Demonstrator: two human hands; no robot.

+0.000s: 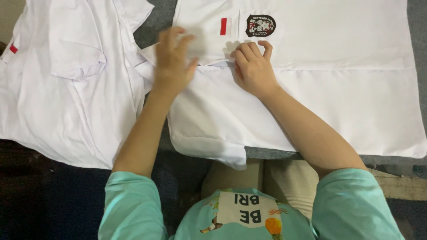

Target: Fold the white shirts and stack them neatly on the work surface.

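Observation:
A white shirt (338, 89) lies spread flat in front of me, with a small red-and-white flag patch (226, 26) and a dark round emblem (260, 25) on its chest pocket. My left hand (172, 60) rests flat on the shirt's left part, fingers spread and blurred. Just below the emblem, my right hand (251, 67) presses on a horizontal fold, its fingers curled on the cloth. Neither hand holds anything lifted.
A second white shirt (66, 84) lies crumpled to the left, with a red patch (14, 48) at its edge. Grey cloth (155, 22) shows between the shirts. Dark fabric (53, 200) sits at lower left. My teal sleeves (351, 204) fill the bottom.

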